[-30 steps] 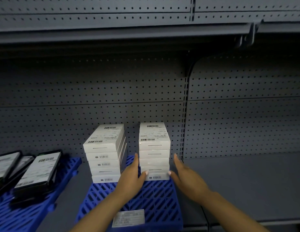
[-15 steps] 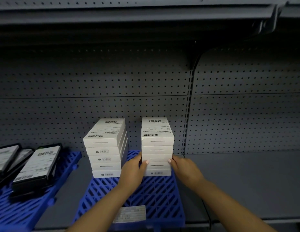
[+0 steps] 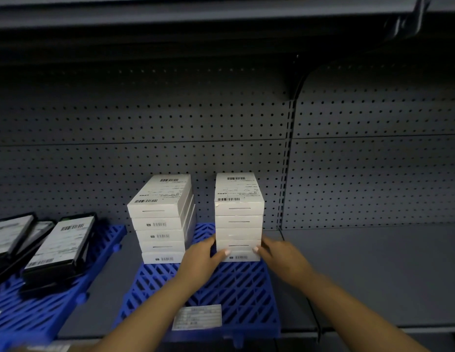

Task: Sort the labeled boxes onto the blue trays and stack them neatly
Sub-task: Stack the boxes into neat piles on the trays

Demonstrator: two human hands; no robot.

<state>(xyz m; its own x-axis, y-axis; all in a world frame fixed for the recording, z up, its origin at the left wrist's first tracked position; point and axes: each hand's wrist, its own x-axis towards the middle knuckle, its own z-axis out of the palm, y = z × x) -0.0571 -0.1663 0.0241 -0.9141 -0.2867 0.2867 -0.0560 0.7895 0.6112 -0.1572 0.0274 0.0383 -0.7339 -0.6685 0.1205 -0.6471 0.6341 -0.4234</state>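
Note:
Two stacks of white labeled boxes stand at the back of a blue slatted tray (image 3: 236,295). The left stack (image 3: 160,224) is slightly uneven, while the right stack (image 3: 238,219) stands straight. My left hand (image 3: 199,262) presses against the left side of the right stack's lowest boxes, thumb tip on the front face. My right hand (image 3: 282,260) presses against the right side at the same height, thumb at the front corner. The fingers of both hands are hidden beside the stack.
A white label (image 3: 197,316) lies on the tray's front edge. A second blue tray (image 3: 43,308) at the left carries black labeled boxes (image 3: 60,247). Bare grey shelf (image 3: 373,270) extends to the right. A pegboard wall (image 3: 170,123) backs the shelf and another shelf hangs overhead.
Both hands have moved inward from beside the right stack until they press against its lowest boxes. The stacks themselves have not shifted.

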